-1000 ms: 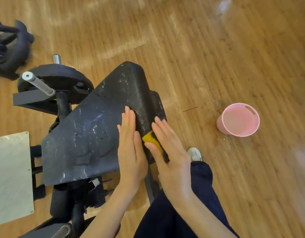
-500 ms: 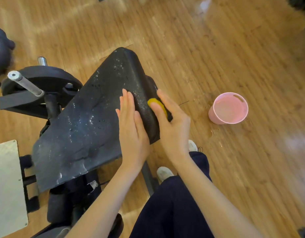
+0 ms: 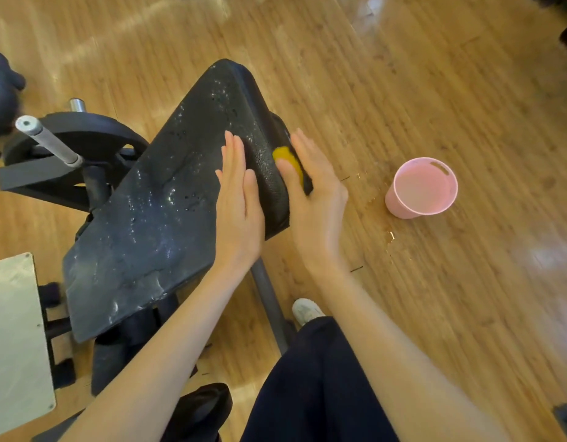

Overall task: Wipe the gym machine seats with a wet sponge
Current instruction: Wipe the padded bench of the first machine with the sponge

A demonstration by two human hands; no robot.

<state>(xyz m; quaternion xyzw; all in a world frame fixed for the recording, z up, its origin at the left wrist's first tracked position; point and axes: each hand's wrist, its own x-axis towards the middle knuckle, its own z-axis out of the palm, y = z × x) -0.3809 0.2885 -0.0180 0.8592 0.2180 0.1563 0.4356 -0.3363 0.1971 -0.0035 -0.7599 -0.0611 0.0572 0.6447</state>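
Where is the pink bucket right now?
In the head view, the pink bucket stands on the wooden floor, right of the right hand.

Most of the yellow sponge [image 3: 287, 161] is hidden between the right hand [image 3: 314, 199] and the side of the black padded machine seat [image 3: 154, 212]; only a yellow corner and a dark edge show. That hand's palm and fingertips cannot be seen. The left hand [image 3: 239, 199] covers the seat's edge at 3 o'clock. A pale metal plate [image 3: 14, 339] is cut off at 9 o'clock. A dark padded shape [image 3: 1, 90] at 10 o'clock is blurred and cropped. The white shoe [image 3: 304, 309] is partly hidden by the dark trouser leg [image 3: 317, 387].
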